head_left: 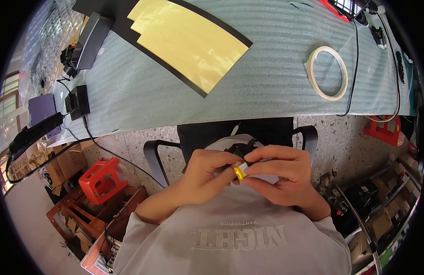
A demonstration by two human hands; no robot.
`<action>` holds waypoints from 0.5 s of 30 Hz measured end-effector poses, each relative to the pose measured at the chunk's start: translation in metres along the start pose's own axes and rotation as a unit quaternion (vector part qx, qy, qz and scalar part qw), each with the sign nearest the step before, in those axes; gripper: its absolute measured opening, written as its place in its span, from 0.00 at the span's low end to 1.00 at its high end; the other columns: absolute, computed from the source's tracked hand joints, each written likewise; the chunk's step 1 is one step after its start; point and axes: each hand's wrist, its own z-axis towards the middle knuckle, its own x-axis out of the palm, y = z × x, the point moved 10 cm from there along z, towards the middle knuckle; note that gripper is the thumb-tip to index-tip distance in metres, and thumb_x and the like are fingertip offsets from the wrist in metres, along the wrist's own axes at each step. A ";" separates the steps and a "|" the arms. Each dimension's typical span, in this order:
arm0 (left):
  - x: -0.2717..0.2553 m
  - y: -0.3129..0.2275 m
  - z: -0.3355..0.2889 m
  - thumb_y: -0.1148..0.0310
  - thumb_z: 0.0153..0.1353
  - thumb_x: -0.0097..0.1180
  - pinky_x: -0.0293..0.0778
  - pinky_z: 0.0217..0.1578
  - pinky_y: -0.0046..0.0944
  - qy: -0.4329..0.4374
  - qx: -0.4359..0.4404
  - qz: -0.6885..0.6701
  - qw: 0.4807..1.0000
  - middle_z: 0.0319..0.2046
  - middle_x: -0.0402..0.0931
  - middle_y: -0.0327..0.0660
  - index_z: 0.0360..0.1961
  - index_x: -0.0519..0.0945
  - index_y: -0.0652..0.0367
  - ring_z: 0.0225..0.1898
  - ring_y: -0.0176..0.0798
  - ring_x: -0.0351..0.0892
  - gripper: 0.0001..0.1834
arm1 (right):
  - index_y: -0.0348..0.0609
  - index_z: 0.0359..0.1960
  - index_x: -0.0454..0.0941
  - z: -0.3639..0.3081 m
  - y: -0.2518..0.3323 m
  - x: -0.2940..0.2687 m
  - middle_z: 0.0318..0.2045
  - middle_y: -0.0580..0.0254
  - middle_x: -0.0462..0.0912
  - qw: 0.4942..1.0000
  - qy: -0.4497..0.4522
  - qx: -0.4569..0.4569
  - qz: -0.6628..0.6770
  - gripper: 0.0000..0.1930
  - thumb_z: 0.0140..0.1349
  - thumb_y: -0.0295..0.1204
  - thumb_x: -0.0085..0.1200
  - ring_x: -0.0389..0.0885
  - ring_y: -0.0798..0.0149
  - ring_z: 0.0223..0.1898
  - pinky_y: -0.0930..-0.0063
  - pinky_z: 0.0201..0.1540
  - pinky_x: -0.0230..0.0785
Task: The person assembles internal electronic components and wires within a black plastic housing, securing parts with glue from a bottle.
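Close to my body, over my lap, both hands meet around a small silver pouch battery (241, 171) with yellow tape at one end. My left hand (209, 172) has its thumb and fingers closed on the taped end. From the other side, my right hand (281, 170) pinches the silver part between thumb and fingers. Just beyond the battery, a small black part (241, 147) shows between the fingertips; most of it is hidden, and I cannot tell what it is or whether it joins the battery.
Ahead is a foam-covered table (171, 101) with yellow-backed black sheets (193, 46), a tape roll (311, 75) and black cables. A black adapter (78, 101) lies near its left edge. Red stools (102, 181) and boxes (67, 162) stand around, and a metal rack (358, 220) is at right.
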 end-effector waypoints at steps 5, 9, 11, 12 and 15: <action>-0.004 0.011 -0.005 0.77 0.67 0.51 0.77 0.25 0.30 -0.034 -0.054 -0.059 0.996 0.27 0.81 0.46 0.42 0.80 0.71 0.28 0.34 0.85 0.09 | 0.37 0.35 0.84 -0.012 -0.014 -0.006 0.36 0.54 0.85 0.996 -0.032 0.033 -0.075 0.14 0.45 0.19 0.71 0.86 0.61 0.31 0.75 0.33 0.79; -0.008 -0.005 -0.003 0.77 0.67 0.51 0.76 0.26 0.30 -0.060 0.012 0.070 0.996 0.29 0.81 0.47 0.45 0.80 0.70 0.27 0.34 0.83 0.10 | 0.36 0.36 0.83 -0.003 0.002 0.004 0.32 0.54 0.85 0.980 -0.037 0.012 -0.197 0.13 0.47 0.18 0.69 0.86 0.61 0.30 0.74 0.31 0.77; -0.010 -0.007 -0.004 0.79 0.66 0.51 0.76 0.26 0.30 -0.067 0.043 0.145 0.986 0.29 0.81 0.48 0.47 0.80 0.69 0.27 0.34 0.83 0.11 | 0.36 0.37 0.82 -0.007 0.015 0.012 0.30 0.54 0.85 0.957 -0.044 -0.052 -0.283 0.13 0.47 0.18 0.67 0.85 0.60 0.28 0.74 0.27 0.75; -0.010 -0.013 -0.005 0.81 0.65 0.51 0.76 0.26 0.30 -0.076 0.073 0.220 0.970 0.29 0.81 0.48 0.49 0.80 0.68 0.26 0.34 0.82 0.13 | 0.36 0.37 0.82 -0.005 0.019 0.012 0.30 0.54 0.85 0.956 -0.045 -0.051 -0.285 0.13 0.47 0.18 0.67 0.85 0.60 0.28 0.74 0.27 0.75; -0.012 -0.029 -0.008 0.84 0.62 0.51 0.76 0.29 0.30 -0.124 0.129 0.230 0.957 0.30 0.83 0.47 0.54 0.78 0.68 0.28 0.37 0.84 0.18 | 0.34 0.36 0.82 0.002 0.008 0.013 0.31 0.54 0.85 0.974 -0.022 0.031 -0.224 0.11 0.49 0.17 0.65 0.86 0.62 0.27 0.77 0.27 0.76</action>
